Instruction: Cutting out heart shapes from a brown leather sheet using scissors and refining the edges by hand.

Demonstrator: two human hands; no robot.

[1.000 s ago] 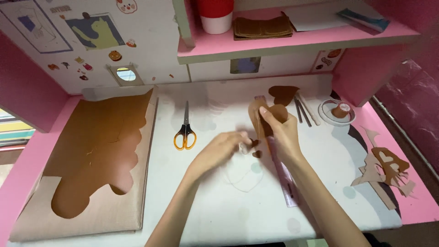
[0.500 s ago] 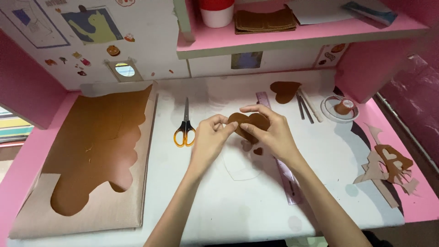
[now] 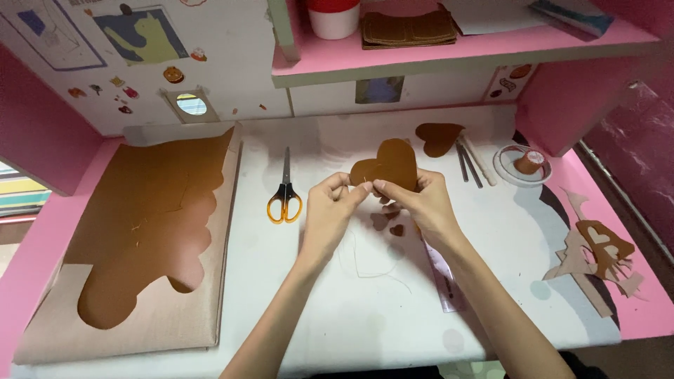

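My right hand (image 3: pixel 420 202) holds a brown heart-shaped leather piece (image 3: pixel 390 163) upright above the white desk, pinching its lower edge. My left hand (image 3: pixel 328 210) meets it at the same edge, fingertips pinched on a thin thread (image 3: pixel 365 270) that trails down onto the desk. Two small brown heart cutouts (image 3: pixel 390 224) lie on the desk just below my hands. Another brown heart piece (image 3: pixel 438 137) lies farther back.
Orange-handled scissors (image 3: pixel 284 193) lie left of my hands. A large brown leather sheet (image 3: pixel 151 210) with cut-out edges covers the left side. A clear ruler (image 3: pixel 442 277) lies under my right forearm. Leather scraps (image 3: pixel 597 253) sit at right, a thread spool on a dish (image 3: pixel 525 163) behind, and a pink shelf (image 3: pixel 463 49) overhead.
The brown piece went from a folded narrow shape to a flat heart, and both hands have shifted slightly back and now pinch its lower edge together.
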